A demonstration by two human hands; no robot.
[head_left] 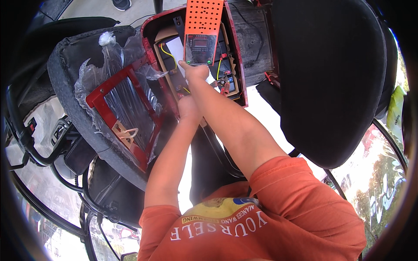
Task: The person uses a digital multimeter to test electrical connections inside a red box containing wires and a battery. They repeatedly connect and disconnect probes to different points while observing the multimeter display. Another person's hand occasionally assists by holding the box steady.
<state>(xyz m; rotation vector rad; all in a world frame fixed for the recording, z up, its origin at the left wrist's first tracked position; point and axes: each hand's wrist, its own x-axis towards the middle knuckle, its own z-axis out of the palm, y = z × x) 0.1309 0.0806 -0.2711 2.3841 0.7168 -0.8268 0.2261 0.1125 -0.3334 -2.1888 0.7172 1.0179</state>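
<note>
Right hand [197, 72] is up at the near end of an orange box [203, 16], one finger stretched along its left corner; can't tell if it's actually gripping or just touching. Left hand [188, 107] is lower down, partly behind the other forearm, fingers hidden, so no idea if it's holding anything.

Going big to small on what worries me. That tipped-up seat [65, 80] leaning open on the left: if nothing is propping it, a bump could drop it onto those arms. Its loose plastic wrap [124, 89] hangs close to the red bin [240, 74] and might snag a sleeve or a wire. Orange box sits above the bin, over the dark batteries [223, 45]; if the grip is weak it could slide down onto them. Red-handled clip [225, 88] by the right wall looks like the nasty one imo: bare metal swinging onto the wrong terminal could spark. Lastly, the thin yellow wire [219, 68] could get yanked loose if a hand catches it.
</note>
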